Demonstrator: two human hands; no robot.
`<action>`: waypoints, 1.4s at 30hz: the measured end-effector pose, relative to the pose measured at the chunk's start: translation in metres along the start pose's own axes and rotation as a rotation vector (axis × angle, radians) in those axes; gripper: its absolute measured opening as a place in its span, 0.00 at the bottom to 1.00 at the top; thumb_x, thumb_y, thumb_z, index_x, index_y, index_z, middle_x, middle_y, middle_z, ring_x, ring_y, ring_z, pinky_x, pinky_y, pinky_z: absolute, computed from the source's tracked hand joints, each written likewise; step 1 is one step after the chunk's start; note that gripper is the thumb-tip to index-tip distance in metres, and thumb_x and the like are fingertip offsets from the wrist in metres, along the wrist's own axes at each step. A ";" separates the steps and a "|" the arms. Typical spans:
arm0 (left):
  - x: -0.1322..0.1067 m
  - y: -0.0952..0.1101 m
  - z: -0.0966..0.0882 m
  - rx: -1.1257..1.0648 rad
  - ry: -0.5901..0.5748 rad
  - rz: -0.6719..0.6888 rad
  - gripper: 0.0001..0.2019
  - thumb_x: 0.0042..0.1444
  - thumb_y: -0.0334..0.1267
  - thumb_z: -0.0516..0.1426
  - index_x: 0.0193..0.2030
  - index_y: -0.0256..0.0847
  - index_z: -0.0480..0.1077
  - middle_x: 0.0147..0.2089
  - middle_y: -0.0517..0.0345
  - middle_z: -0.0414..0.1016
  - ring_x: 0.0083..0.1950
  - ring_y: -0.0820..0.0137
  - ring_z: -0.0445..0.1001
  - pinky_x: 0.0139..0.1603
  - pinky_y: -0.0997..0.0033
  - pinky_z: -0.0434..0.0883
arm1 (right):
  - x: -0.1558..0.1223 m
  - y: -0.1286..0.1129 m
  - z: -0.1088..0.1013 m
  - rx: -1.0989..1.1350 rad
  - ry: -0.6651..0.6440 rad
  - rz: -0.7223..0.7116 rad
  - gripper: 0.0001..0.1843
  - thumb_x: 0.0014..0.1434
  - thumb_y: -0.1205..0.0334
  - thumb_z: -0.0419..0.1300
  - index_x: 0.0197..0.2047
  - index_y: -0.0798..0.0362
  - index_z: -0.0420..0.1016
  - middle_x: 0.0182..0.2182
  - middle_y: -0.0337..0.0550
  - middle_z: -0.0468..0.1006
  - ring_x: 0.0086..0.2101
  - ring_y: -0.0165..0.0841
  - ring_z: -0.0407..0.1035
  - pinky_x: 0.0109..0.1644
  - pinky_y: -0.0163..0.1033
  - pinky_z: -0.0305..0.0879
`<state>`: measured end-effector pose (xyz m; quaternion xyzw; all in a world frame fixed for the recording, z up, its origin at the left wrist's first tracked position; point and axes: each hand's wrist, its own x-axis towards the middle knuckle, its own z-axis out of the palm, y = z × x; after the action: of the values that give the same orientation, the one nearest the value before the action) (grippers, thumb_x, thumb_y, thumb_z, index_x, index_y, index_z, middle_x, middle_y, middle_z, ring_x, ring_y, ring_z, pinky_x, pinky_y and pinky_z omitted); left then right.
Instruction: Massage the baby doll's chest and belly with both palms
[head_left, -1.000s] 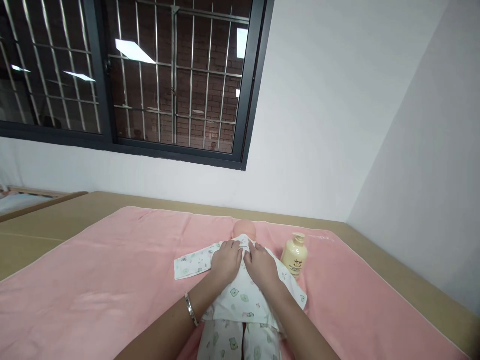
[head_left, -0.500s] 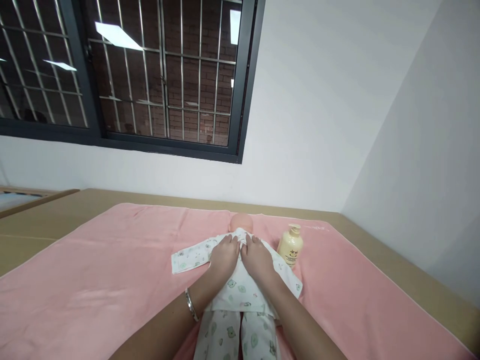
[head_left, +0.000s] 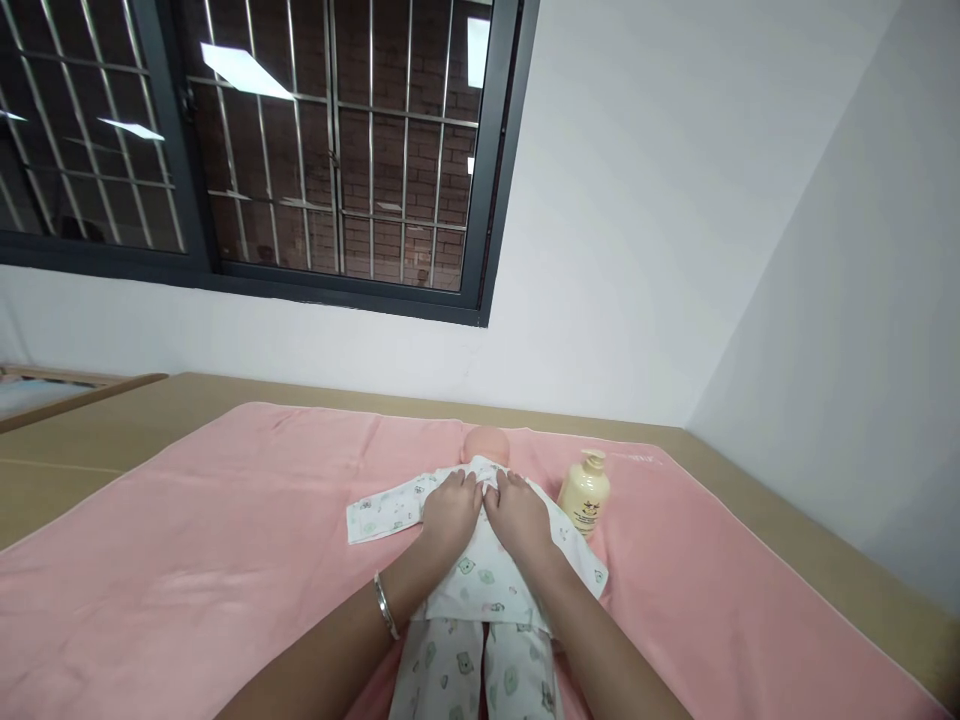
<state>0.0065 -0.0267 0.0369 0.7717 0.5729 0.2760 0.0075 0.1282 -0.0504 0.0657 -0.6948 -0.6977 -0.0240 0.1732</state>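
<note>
A baby doll lies on a pink blanket, its bald head [head_left: 486, 443] away from me. It wears a white printed shirt [head_left: 480, 580] and matching trousers [head_left: 517, 670]. My left hand [head_left: 451, 512] rests on the upper left of the doll's trunk, just below the collar. Beside it, my right hand [head_left: 520, 512] lies on the upper right, and the thumbs almost meet in the middle. The fingers of both hands lie over the cloth, pointing toward the head. Which way the doll faces I cannot tell. One sleeve [head_left: 382, 515] stretches out to the left.
A pale yellow pump bottle [head_left: 585, 492] stands on the pink blanket [head_left: 225, 540], right of the doll. The blanket covers a tan padded surface [head_left: 750, 500] that meets a white wall [head_left: 615, 250]. A barred window [head_left: 337, 150] is above. A silver bracelet [head_left: 385, 605] circles my left wrist.
The whole view has shifted slightly, so everything sits a little further right. Both hands keep the same place on the doll's shirt.
</note>
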 end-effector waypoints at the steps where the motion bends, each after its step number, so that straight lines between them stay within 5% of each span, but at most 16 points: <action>1: -0.001 0.000 -0.001 0.000 0.001 -0.007 0.18 0.67 0.39 0.42 0.47 0.41 0.72 0.47 0.48 0.76 0.47 0.60 0.75 0.47 0.63 0.71 | -0.002 -0.003 -0.001 -0.020 0.008 0.010 0.23 0.65 0.58 0.44 0.56 0.58 0.70 0.52 0.57 0.74 0.53 0.43 0.67 0.54 0.43 0.60; 4: 0.002 -0.006 0.003 -0.043 0.045 0.016 0.18 0.65 0.40 0.44 0.51 0.40 0.71 0.52 0.47 0.74 0.53 0.58 0.73 0.52 0.60 0.69 | -0.002 -0.003 -0.002 -0.028 0.015 -0.002 0.22 0.65 0.58 0.45 0.53 0.57 0.72 0.50 0.56 0.75 0.51 0.42 0.68 0.51 0.41 0.61; 8: 0.011 -0.021 0.011 -0.179 0.022 0.085 0.22 0.63 0.45 0.47 0.60 0.38 0.66 0.58 0.46 0.71 0.61 0.57 0.67 0.63 0.57 0.61 | 0.009 0.013 0.004 0.042 0.006 -0.077 0.28 0.64 0.57 0.47 0.63 0.60 0.64 0.60 0.56 0.67 0.60 0.44 0.58 0.62 0.45 0.50; 14: 0.018 -0.030 0.022 -0.260 -0.022 0.085 0.24 0.62 0.48 0.48 0.62 0.40 0.64 0.61 0.48 0.69 0.63 0.56 0.64 0.65 0.53 0.57 | 0.019 0.027 0.018 0.129 -0.009 -0.113 0.30 0.63 0.56 0.48 0.66 0.55 0.59 0.60 0.51 0.67 0.59 0.42 0.60 0.63 0.47 0.50; 20: 0.013 -0.032 0.033 -0.312 0.070 0.063 0.22 0.63 0.48 0.48 0.60 0.43 0.64 0.62 0.48 0.67 0.65 0.58 0.62 0.67 0.51 0.56 | 0.016 0.032 0.027 0.293 0.100 -0.081 0.27 0.62 0.55 0.50 0.63 0.53 0.64 0.60 0.47 0.68 0.61 0.39 0.58 0.65 0.48 0.48; 28: 0.001 -0.035 0.035 -0.498 0.377 0.126 0.23 0.65 0.44 0.44 0.65 0.41 0.58 0.71 0.46 0.51 0.71 0.59 0.52 0.68 0.48 0.56 | 0.002 0.005 -0.006 0.376 0.244 -0.106 0.28 0.58 0.63 0.50 0.62 0.55 0.66 0.65 0.49 0.59 0.65 0.38 0.52 0.68 0.46 0.46; 32: 0.000 -0.035 0.036 -0.544 0.385 0.069 0.22 0.66 0.44 0.43 0.64 0.40 0.58 0.72 0.46 0.49 0.71 0.59 0.51 0.68 0.48 0.56 | -0.009 -0.011 -0.007 0.199 0.150 -0.129 0.28 0.62 0.61 0.48 0.65 0.52 0.62 0.69 0.48 0.49 0.68 0.43 0.40 0.69 0.56 0.34; 35: 0.001 -0.034 0.035 -0.552 0.362 0.040 0.22 0.66 0.44 0.43 0.63 0.40 0.59 0.72 0.46 0.48 0.71 0.59 0.51 0.69 0.50 0.56 | -0.009 -0.012 -0.005 0.149 -0.002 -0.095 0.28 0.64 0.56 0.46 0.66 0.52 0.60 0.69 0.51 0.50 0.68 0.47 0.41 0.67 0.61 0.38; 42: 0.001 -0.035 0.035 -0.563 0.309 0.005 0.20 0.66 0.43 0.43 0.61 0.40 0.61 0.70 0.46 0.52 0.71 0.60 0.53 0.69 0.50 0.56 | -0.005 -0.006 -0.005 0.158 0.112 -0.082 0.29 0.64 0.57 0.46 0.67 0.53 0.57 0.69 0.50 0.48 0.68 0.44 0.39 0.69 0.55 0.37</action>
<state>-0.0087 -0.0033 -0.0036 0.6896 0.4666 0.5376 0.1329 0.1230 -0.0563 0.0703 -0.6475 -0.7143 -0.0146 0.2651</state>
